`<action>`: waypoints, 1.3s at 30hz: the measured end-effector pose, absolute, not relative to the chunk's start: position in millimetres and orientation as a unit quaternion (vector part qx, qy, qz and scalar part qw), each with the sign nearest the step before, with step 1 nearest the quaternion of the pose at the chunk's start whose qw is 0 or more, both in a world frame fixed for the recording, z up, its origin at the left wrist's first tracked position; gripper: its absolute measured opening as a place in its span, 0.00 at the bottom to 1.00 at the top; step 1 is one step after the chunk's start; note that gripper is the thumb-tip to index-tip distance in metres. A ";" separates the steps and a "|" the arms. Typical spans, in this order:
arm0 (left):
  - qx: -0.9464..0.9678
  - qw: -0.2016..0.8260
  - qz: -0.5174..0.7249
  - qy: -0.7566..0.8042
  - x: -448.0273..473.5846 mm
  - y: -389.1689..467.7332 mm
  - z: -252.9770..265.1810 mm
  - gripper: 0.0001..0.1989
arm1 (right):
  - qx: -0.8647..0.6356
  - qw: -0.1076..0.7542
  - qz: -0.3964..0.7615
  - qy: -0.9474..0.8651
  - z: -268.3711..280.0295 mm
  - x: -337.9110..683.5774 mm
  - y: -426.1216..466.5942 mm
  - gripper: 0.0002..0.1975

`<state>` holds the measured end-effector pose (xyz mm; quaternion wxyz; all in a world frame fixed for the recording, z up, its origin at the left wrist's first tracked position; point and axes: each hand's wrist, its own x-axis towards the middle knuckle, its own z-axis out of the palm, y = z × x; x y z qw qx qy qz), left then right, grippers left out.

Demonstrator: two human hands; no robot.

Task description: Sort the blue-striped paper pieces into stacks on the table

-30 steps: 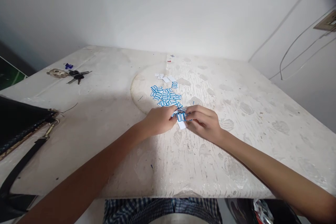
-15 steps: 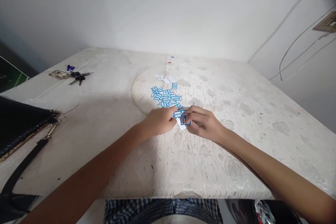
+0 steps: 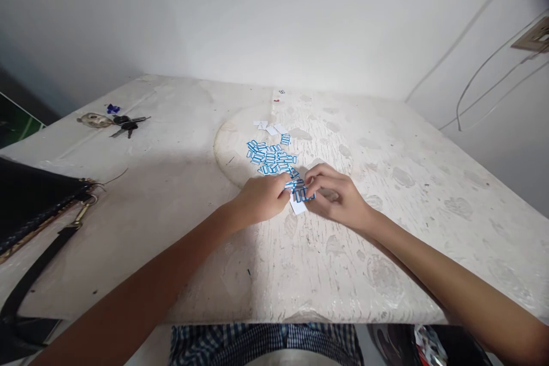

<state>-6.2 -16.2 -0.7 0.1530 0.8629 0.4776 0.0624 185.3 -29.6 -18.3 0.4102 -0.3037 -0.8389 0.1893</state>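
Small white paper pieces with blue edges (image 3: pixel 271 155) lie in a loose heap at the middle of the table. At the heap's near end, my left hand (image 3: pixel 262 199) is closed, its thumb and finger pinching a blue-edged paper strip (image 3: pixel 295 185). My right hand (image 3: pixel 337 194) meets the strip's other side with curled fingers, the fingertips touching its right end. A plain white paper piece (image 3: pixel 298 206) shows beneath the strip, between both hands. The fingertips partly hide what they grip.
Several white paper pieces (image 3: pixel 270 127) lie beyond the heap. Keys (image 3: pixel 127 122) and a purple scrap (image 3: pixel 113 108) rest at the far left. A black bag (image 3: pixel 34 200) with a strap occupies the left edge. A cable (image 3: pixel 461 91) hangs along the wall at right.
My right hand's fingers have lifted and shifted slightly, uncovering more of the blue-edged strip. My left hand stays nearly in place.
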 end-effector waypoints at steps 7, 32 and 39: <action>0.863 0.167 0.054 0.474 -6.0 -17.0 2.1 0.08 | -0.335 0.438 0.114 -0.827 -25.2 185.5 -25.4 0.13; 0.853 0.158 0.073 0.491 -9.4 -12.1 0.1 0.13 | -0.283 0.125 -0.072 -0.948 -10.0 183.5 -38.9 0.16; 0.854 0.177 0.090 0.481 -11.0 -11.4 1.7 0.11 | -0.304 0.115 -0.041 -0.945 -11.7 182.9 -41.9 0.20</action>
